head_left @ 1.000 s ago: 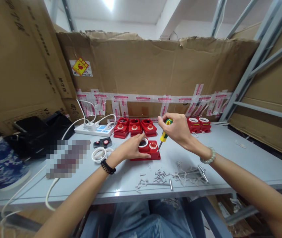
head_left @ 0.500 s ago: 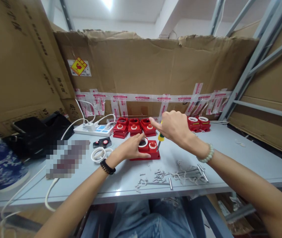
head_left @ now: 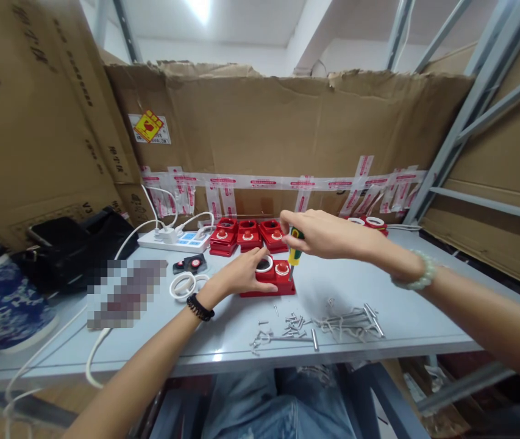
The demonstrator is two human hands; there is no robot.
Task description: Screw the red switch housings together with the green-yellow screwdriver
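A red box with a white ring and a red button point(head_left: 281, 281) lies on the table in front of me. My left hand point(head_left: 248, 272) grips its left part, thumb along the front and fingers by the white ring. In my right hand point(head_left: 317, 233) is a screwdriver point(head_left: 294, 253) with a yellow and green handle, held nearly upright. Its tip meets the right end of the red box; the screw under it is too small to make out. Loose screws point(head_left: 294, 324) and metal T-shaped rods point(head_left: 312, 339) lie nearer to me.
Several similar red boxes point(head_left: 247, 236) stand along the cardboard at the back. To the left are white rings point(head_left: 181, 286), a black part with red dots point(head_left: 189, 264), a power strip point(head_left: 175, 241) with cables, and a blue-white cup point(head_left: 6, 299).
My right hand has turned about the screwdriver, its wrist swinging right and its fingers now wrapped at the handle. My left hand and the red box stay in place.
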